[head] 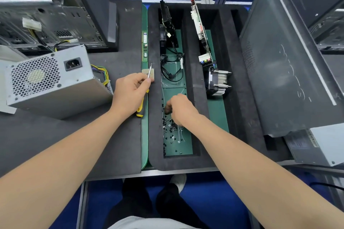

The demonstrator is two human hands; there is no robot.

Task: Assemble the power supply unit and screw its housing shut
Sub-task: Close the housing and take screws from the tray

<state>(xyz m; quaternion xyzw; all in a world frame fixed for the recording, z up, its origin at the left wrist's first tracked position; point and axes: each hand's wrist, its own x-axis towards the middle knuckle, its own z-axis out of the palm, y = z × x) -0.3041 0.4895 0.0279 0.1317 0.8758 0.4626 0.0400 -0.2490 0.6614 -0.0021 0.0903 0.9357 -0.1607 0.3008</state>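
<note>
While the left hand [130, 92] pinched the screwdriver [141, 108] ready, the right hand [180, 109] curled its grip into the screws [170, 128] for the power supply unit [52, 82]. Anything caught? Couldn't tell.

Left hand [130, 92]: screwdriver [140, 108]; right hand [181, 110]: screw pile [170, 131]

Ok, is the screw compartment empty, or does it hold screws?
Not empty: many small dark screws lie scattered on the compartment's green floor, beside and under the right hand, whose fingers dip into them.
</note>
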